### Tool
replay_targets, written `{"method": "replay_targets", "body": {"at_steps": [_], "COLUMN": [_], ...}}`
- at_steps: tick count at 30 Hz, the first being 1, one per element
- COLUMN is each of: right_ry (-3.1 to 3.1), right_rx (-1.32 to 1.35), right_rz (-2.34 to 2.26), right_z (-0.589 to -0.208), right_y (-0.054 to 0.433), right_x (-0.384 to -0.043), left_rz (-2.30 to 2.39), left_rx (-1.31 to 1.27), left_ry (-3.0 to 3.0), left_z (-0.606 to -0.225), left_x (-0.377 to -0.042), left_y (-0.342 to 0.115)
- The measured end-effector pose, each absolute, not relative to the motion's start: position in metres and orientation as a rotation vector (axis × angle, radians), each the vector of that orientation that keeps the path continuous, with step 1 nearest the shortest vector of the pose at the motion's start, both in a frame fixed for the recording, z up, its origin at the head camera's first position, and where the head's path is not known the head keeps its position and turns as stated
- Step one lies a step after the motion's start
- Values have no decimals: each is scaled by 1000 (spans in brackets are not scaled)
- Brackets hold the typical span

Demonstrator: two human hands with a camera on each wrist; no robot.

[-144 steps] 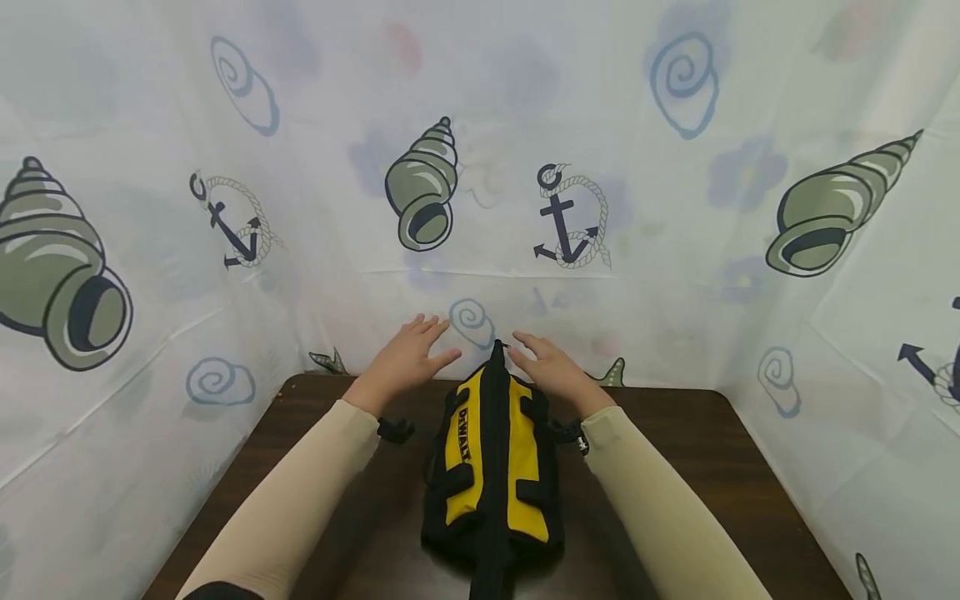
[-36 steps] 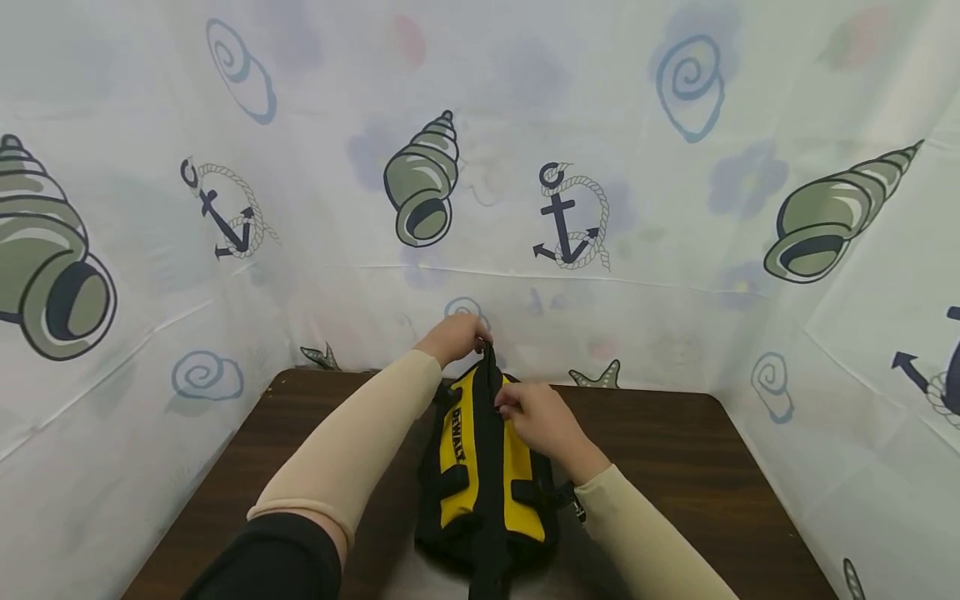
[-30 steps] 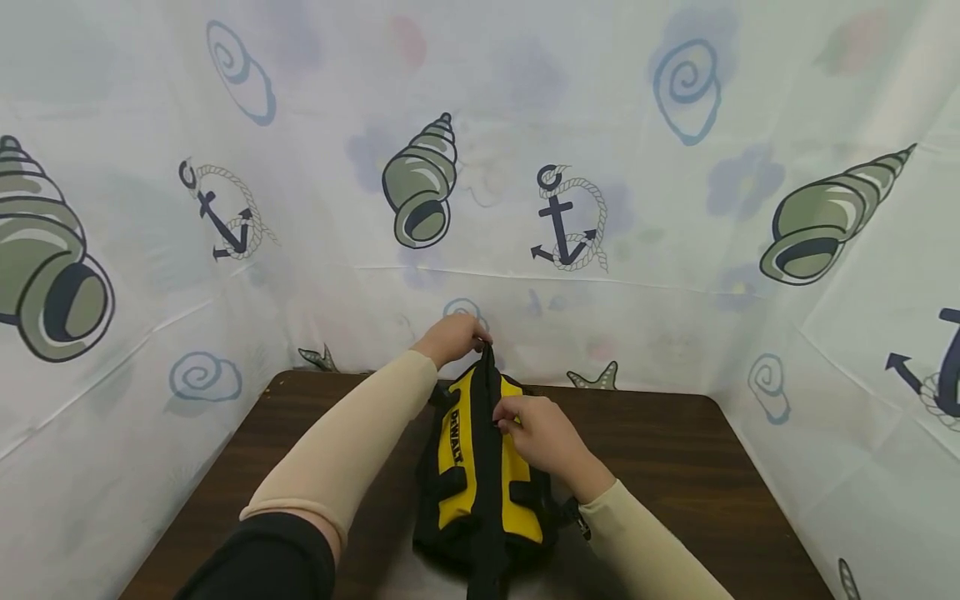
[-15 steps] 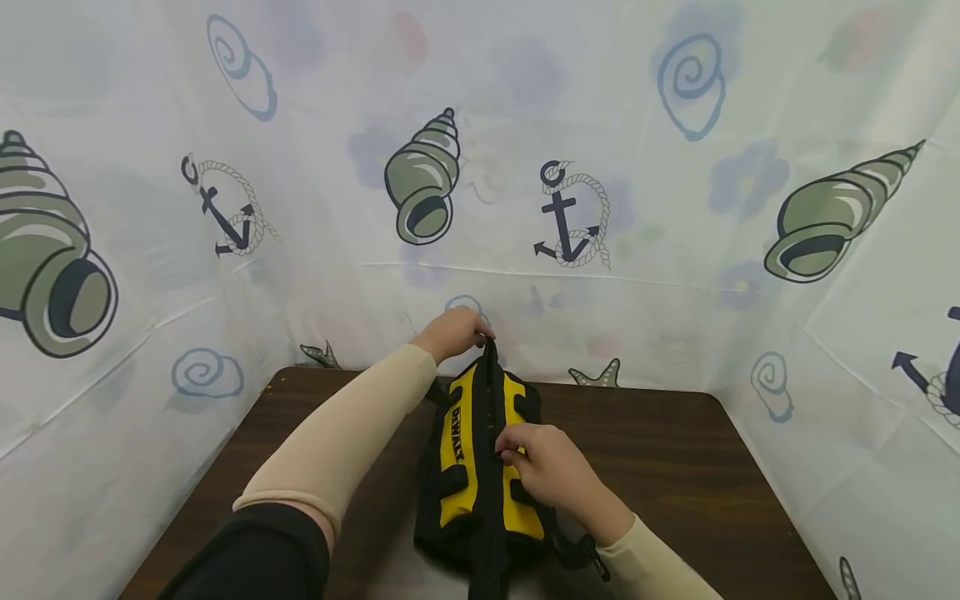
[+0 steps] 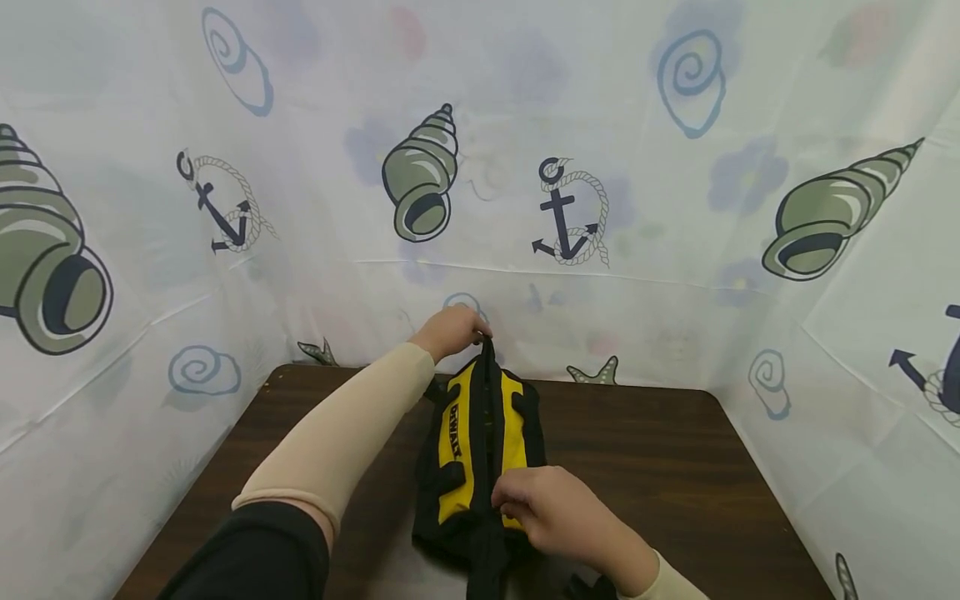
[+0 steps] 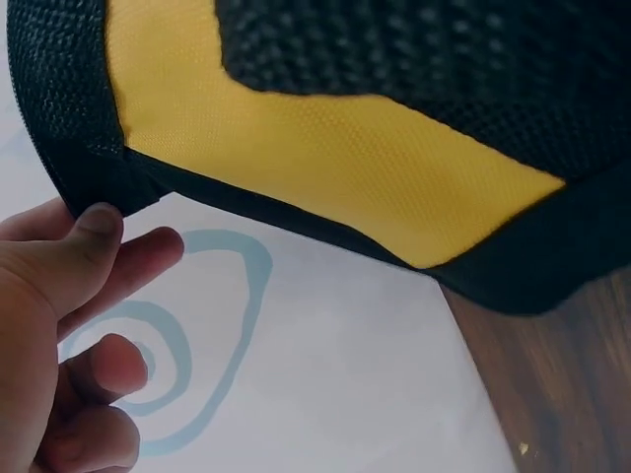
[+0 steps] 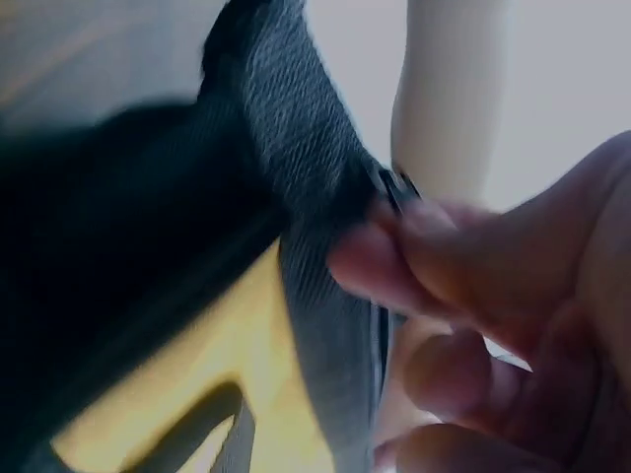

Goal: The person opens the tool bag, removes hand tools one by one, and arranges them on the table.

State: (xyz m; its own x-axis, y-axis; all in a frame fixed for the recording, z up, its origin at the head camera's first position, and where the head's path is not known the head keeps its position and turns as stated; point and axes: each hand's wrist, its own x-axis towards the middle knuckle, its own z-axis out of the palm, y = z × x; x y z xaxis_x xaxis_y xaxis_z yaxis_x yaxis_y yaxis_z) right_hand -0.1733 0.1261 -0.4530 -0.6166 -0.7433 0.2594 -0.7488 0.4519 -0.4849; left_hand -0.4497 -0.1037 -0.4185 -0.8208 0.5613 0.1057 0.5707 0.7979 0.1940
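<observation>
Two hands are on the bag [image 5: 480,450], which lies lengthwise on the desk [image 5: 637,437], its far end close to the printed cloth [image 5: 637,321]. From where I sit, the left hand [image 5: 448,332] has thumb and forefinger closed on the tab [image 6: 128,192] at the far end, its other fingers loosely curled and holding nothing. The right hand [image 5: 551,510] is over the near part of the bag, thumb and forefinger pinched together at the pull [image 7: 392,189]; its wrist view is blurred, so I can't judge how firm that pinch is. Behind it the zip [image 5: 490,417] looks parted, so I take the step in hand to be unzipping, with most of the length done. As I judge it, the next move calls for the left to anchor the tab while I bring the pull to the near end, low and in line, so the fabric doesn't bunch or snag
</observation>
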Motion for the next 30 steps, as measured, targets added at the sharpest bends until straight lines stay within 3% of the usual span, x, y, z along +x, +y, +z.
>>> {"method": "replay_targets", "body": {"at_steps": [7, 12, 22, 30], "right_ry": [-2747, -2872, -2836, -2929], "right_rx": [1733, 1835, 1716, 1404], "right_rz": [762, 753, 999, 1162], "right_z": [-442, -436, -436, -441], "right_y": [121, 120, 127, 134], "right_x": [-149, -145, -165, -190], "left_rz": [-270, -266, -375, -546], "left_rx": [-917, -920, -1001, -1102], "left_ry": [-2926, -2931, -2928, -2939], "left_z": [-417, -415, -422, -411], "left_x": [-451, -448, -440, -399], "left_y": [-104, -103, -110, -124]}}
